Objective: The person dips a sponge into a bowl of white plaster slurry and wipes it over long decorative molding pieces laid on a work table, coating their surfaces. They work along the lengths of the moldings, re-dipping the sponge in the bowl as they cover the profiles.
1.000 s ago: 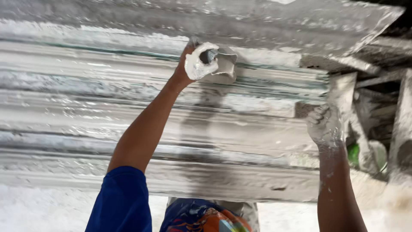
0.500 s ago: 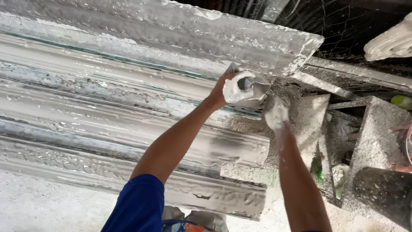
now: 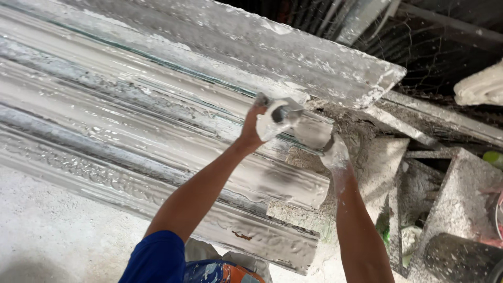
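Head view, only view available.

Left hand (image 3: 260,121) is reaching up and forward, arm extended from a blue sleeve (image 3: 157,257). Fingers are curling closed around a small plaster-coated tool (image 3: 280,114); the tool's dark, round end is showing just past the fingers. The tool's exact kind cannot be told under the white coating.

Right hand (image 3: 335,154) is sitting just right of and slightly below the left one, heavily caked in white plaster. It is pressing against the end of the moulded strip; how far its fingers are open cannot be told, since plaster and angle are hiding them. Nothing separate is visibly gripped in it.

The two hands are working close together, nearly touching, at the right-hand end of a long plaster cornice moulding (image 3: 157,136). The moulding is lying along the bench (image 3: 47,230), running from upper left down toward lower right, with stepped profiles and a patterned lower band (image 3: 246,233). Its surface is looking wet and glossy in places.

A flat, plaster-spattered board (image 3: 314,63) is lying above the moulding, ending in a ragged corner at right.

Grey concrete blocks (image 3: 456,199) are standing to the right, near the right forearm. A white plaster piece (image 3: 482,86) is sitting at the far right edge, well apart from the hands.
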